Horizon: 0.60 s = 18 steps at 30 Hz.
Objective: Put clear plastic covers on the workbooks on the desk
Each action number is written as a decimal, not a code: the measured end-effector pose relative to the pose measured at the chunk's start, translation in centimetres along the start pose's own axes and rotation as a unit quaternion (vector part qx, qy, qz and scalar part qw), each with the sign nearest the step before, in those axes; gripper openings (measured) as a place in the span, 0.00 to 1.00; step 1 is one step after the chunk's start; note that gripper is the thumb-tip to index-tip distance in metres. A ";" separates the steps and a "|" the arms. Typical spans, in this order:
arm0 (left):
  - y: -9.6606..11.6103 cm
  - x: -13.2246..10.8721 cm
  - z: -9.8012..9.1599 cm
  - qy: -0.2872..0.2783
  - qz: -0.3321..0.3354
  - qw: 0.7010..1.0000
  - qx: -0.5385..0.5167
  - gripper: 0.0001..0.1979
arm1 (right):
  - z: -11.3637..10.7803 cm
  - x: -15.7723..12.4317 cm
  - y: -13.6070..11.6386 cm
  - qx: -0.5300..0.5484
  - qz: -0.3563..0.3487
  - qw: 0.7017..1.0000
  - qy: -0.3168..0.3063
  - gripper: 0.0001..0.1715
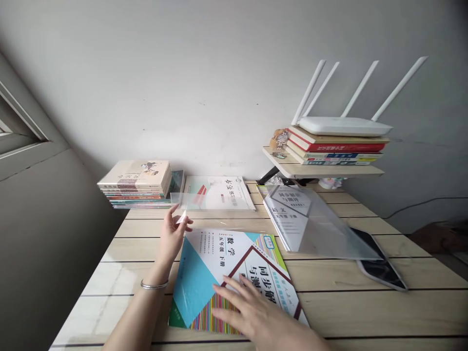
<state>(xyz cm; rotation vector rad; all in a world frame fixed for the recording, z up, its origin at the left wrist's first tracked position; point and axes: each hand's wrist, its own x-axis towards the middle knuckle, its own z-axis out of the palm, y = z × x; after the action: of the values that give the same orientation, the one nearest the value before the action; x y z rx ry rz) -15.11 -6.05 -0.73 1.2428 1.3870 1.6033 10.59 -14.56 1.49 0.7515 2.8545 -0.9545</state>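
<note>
A math workbook (204,268) with a blue, white and striped cover lies on the table in front of me. My right hand (252,312) rests on its lower part, fingers spread and stretched out. At the workbook's far left corner, my left hand (173,231) pinches the edge of a clear plastic book cover (178,198). The raised plastic stands across the near edge of a calligraphy practice book (226,192). How far the plastic reaches over the workbook is hard to make out. A silver bangle circles my left wrist.
Stacked books (133,178) stand at the back left. To the right, another workbook (287,219) lies under a clear plastic sheet (336,239), which partly overlaps a phone (383,268). Behind, a small raised shelf (321,170) bears books and a white router (343,126).
</note>
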 end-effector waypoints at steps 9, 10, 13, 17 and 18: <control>0.8 -0.2 0.0 -0.032 0.006 0.999 -0.014 0.32 | 0.3 -0.5 0.0 -0.029 0.020 0.999 0.016 0.35; 0.8 -0.2 0.0 -0.036 0.006 0.999 -0.016 0.32 | 0.2 -0.5 -0.2 -0.031 0.019 0.999 0.015 0.33; 0.6 -0.2 -0.1 -0.042 0.012 0.999 -0.021 0.33 | 0.0 -0.3 -0.4 -0.031 0.018 0.999 0.020 0.28; 0.6 -0.1 -0.2 -0.042 0.019 0.999 -0.021 0.33 | -0.1 0.0 -0.1 -0.029 -0.014 0.998 0.047 0.19; 0.6 -0.1 -0.3 -0.043 0.019 0.999 -0.021 0.33 | -0.1 0.1 -0.1 -0.035 -0.027 0.998 0.054 0.16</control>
<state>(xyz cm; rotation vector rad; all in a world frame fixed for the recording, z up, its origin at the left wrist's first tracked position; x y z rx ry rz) -15.27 -6.33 -0.18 1.3046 1.2764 1.5781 10.49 -14.48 1.60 0.7466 2.9976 -0.8409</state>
